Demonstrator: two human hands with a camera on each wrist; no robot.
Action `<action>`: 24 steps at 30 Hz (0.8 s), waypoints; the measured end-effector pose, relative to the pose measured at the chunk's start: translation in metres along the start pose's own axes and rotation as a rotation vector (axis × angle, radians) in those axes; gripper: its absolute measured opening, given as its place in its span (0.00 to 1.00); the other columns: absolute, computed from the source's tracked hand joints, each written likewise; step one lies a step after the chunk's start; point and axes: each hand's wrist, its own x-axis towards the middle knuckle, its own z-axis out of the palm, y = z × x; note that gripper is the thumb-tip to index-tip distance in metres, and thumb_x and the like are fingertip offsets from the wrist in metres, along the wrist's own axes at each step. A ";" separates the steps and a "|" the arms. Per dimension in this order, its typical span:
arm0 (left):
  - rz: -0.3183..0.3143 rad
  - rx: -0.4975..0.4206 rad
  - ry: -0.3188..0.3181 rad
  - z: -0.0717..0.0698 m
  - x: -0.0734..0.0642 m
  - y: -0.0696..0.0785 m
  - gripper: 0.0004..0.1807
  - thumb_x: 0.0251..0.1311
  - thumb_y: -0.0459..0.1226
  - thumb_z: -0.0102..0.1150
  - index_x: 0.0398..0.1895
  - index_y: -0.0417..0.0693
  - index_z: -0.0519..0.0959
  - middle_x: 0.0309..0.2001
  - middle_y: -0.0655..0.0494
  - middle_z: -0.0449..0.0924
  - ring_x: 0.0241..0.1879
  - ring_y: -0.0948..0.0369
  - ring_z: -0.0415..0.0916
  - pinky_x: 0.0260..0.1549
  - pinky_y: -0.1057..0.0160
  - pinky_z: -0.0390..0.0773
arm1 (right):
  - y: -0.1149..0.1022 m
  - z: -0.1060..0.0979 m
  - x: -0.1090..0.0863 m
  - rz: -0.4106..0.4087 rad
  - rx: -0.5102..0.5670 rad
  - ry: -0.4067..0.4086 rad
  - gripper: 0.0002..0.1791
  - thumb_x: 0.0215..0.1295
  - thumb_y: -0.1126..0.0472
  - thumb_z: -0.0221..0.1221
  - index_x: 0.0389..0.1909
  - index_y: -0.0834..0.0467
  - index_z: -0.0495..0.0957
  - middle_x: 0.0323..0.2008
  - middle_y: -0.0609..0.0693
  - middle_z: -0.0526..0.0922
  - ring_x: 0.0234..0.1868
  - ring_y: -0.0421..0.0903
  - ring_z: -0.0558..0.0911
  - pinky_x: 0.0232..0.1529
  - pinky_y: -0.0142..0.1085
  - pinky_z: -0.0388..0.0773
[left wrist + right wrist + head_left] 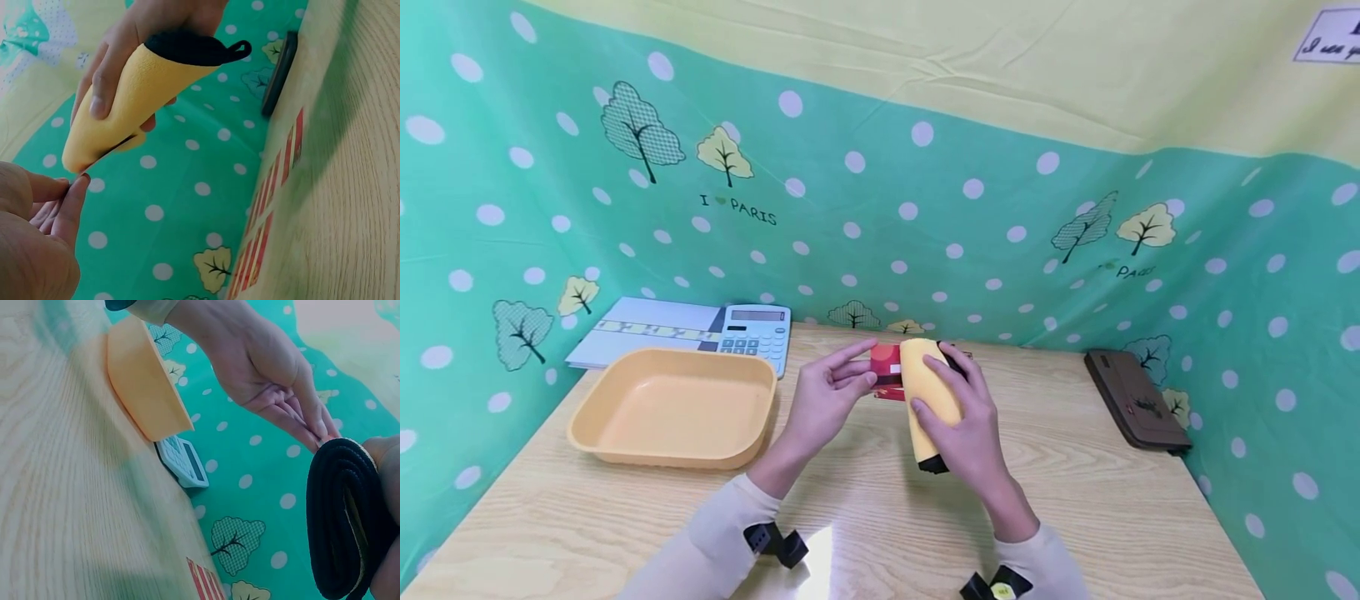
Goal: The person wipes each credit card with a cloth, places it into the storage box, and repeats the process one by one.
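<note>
My left hand pinches a small red card between thumb and fingers. The card's right end is covered by a folded yellow cloth with black edging. My right hand grips this cloth, thumb on the near side and fingers over the far side. In the left wrist view the cloth shows a black end with a small loop, and the card appears almost edge-on. The right wrist view shows the black end rolled in several layers. Behind the hands, partly hidden red striped pieces lie on the table.
A shallow orange-tan tray stands on the table at the left. Behind it are a light blue calculator and a pale folder. A brown case lies at the right. Patterned green cloth walls enclose the table.
</note>
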 end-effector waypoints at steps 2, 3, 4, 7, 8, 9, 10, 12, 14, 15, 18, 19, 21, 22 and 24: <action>-0.006 -0.001 -0.004 0.000 0.000 0.000 0.26 0.65 0.25 0.64 0.67 0.39 0.77 0.51 0.32 0.86 0.52 0.42 0.87 0.51 0.53 0.88 | -0.001 0.002 -0.001 -0.006 0.002 -0.001 0.32 0.57 0.69 0.73 0.64 0.49 0.81 0.73 0.51 0.71 0.69 0.54 0.76 0.56 0.18 0.76; -0.009 -0.003 -0.008 0.001 -0.001 0.000 0.26 0.65 0.25 0.64 0.67 0.39 0.77 0.51 0.32 0.86 0.52 0.42 0.87 0.51 0.53 0.88 | -0.001 0.002 -0.001 -0.007 0.004 -0.003 0.32 0.57 0.69 0.73 0.64 0.49 0.81 0.73 0.51 0.71 0.68 0.54 0.77 0.56 0.19 0.76; -0.014 -0.002 -0.012 0.001 -0.001 0.000 0.26 0.65 0.25 0.64 0.67 0.40 0.77 0.51 0.33 0.86 0.52 0.42 0.86 0.51 0.53 0.88 | -0.002 0.003 -0.001 -0.007 0.005 -0.004 0.32 0.57 0.69 0.73 0.64 0.49 0.81 0.73 0.51 0.72 0.68 0.54 0.77 0.55 0.20 0.77; -0.029 -0.005 -0.031 0.001 -0.002 0.000 0.25 0.65 0.26 0.65 0.66 0.42 0.78 0.52 0.34 0.87 0.52 0.43 0.87 0.51 0.55 0.89 | -0.003 0.005 -0.003 -0.011 -0.001 -0.013 0.33 0.57 0.69 0.73 0.64 0.48 0.80 0.73 0.50 0.71 0.67 0.53 0.78 0.54 0.24 0.80; -0.028 -0.010 -0.038 0.002 -0.002 0.000 0.25 0.65 0.26 0.65 0.66 0.42 0.78 0.52 0.34 0.87 0.52 0.44 0.87 0.51 0.55 0.89 | -0.004 0.006 -0.004 -0.015 -0.005 -0.015 0.33 0.57 0.69 0.73 0.65 0.48 0.80 0.73 0.49 0.71 0.67 0.53 0.77 0.53 0.25 0.81; -0.026 -0.016 -0.045 0.002 -0.003 0.000 0.25 0.65 0.26 0.64 0.66 0.42 0.78 0.52 0.34 0.86 0.51 0.44 0.88 0.51 0.56 0.89 | -0.005 0.007 -0.004 -0.025 -0.012 -0.017 0.33 0.57 0.69 0.73 0.65 0.48 0.80 0.73 0.49 0.72 0.66 0.53 0.77 0.53 0.27 0.81; -0.025 -0.023 -0.051 0.003 -0.003 0.000 0.25 0.65 0.26 0.64 0.66 0.42 0.78 0.52 0.34 0.86 0.51 0.45 0.88 0.51 0.56 0.89 | -0.006 0.007 -0.004 -0.031 -0.015 -0.021 0.33 0.57 0.69 0.73 0.65 0.48 0.80 0.73 0.49 0.72 0.66 0.53 0.77 0.53 0.28 0.81; -0.018 -0.035 -0.058 0.004 -0.003 0.000 0.25 0.65 0.26 0.64 0.66 0.42 0.78 0.52 0.34 0.86 0.50 0.46 0.89 0.50 0.58 0.89 | -0.009 0.009 -0.005 -0.036 -0.023 -0.031 0.34 0.56 0.69 0.74 0.65 0.48 0.80 0.73 0.49 0.72 0.67 0.52 0.76 0.54 0.28 0.80; -0.014 -0.043 -0.060 0.005 -0.003 -0.001 0.24 0.65 0.25 0.64 0.65 0.41 0.78 0.52 0.34 0.86 0.49 0.48 0.89 0.49 0.58 0.90 | -0.012 0.010 -0.006 -0.039 -0.023 -0.043 0.34 0.56 0.68 0.74 0.65 0.48 0.80 0.73 0.50 0.72 0.68 0.52 0.76 0.55 0.29 0.79; -0.013 -0.046 -0.059 0.005 -0.003 -0.002 0.24 0.65 0.25 0.64 0.65 0.41 0.78 0.52 0.34 0.86 0.49 0.49 0.89 0.49 0.58 0.90 | -0.013 0.011 -0.006 -0.039 -0.022 -0.049 0.34 0.56 0.68 0.74 0.65 0.48 0.80 0.73 0.51 0.72 0.69 0.52 0.76 0.55 0.29 0.79; -0.011 -0.047 -0.054 0.005 -0.003 -0.002 0.24 0.65 0.25 0.64 0.65 0.41 0.78 0.52 0.34 0.86 0.48 0.53 0.90 0.48 0.59 0.90 | -0.014 0.011 -0.007 -0.035 -0.031 -0.056 0.34 0.57 0.67 0.73 0.65 0.48 0.80 0.73 0.53 0.71 0.70 0.52 0.75 0.56 0.29 0.78; -0.011 -0.047 -0.052 0.006 -0.003 -0.002 0.24 0.65 0.25 0.64 0.65 0.41 0.78 0.52 0.34 0.87 0.48 0.53 0.90 0.48 0.58 0.90 | -0.014 0.011 -0.007 -0.037 -0.038 -0.055 0.34 0.57 0.67 0.74 0.66 0.48 0.80 0.73 0.53 0.71 0.70 0.52 0.75 0.56 0.30 0.79; -0.011 -0.050 -0.048 0.005 -0.003 -0.002 0.24 0.65 0.25 0.63 0.65 0.41 0.79 0.52 0.35 0.87 0.47 0.53 0.90 0.48 0.57 0.90 | -0.014 0.011 -0.006 -0.039 -0.053 -0.051 0.33 0.58 0.67 0.74 0.66 0.48 0.79 0.73 0.52 0.71 0.69 0.52 0.75 0.55 0.30 0.79; -0.013 -0.050 -0.045 0.005 -0.004 -0.001 0.24 0.65 0.25 0.63 0.65 0.42 0.79 0.51 0.35 0.87 0.47 0.53 0.90 0.48 0.56 0.90 | -0.013 0.010 -0.006 -0.040 -0.059 -0.048 0.33 0.58 0.66 0.73 0.66 0.49 0.79 0.73 0.51 0.71 0.68 0.52 0.76 0.55 0.29 0.79; -0.018 -0.042 -0.037 0.005 -0.004 0.000 0.24 0.65 0.25 0.64 0.64 0.44 0.80 0.51 0.36 0.88 0.47 0.52 0.90 0.48 0.56 0.90 | -0.011 0.008 -0.006 -0.034 -0.064 -0.042 0.33 0.59 0.66 0.73 0.66 0.49 0.79 0.73 0.50 0.70 0.67 0.52 0.77 0.54 0.27 0.80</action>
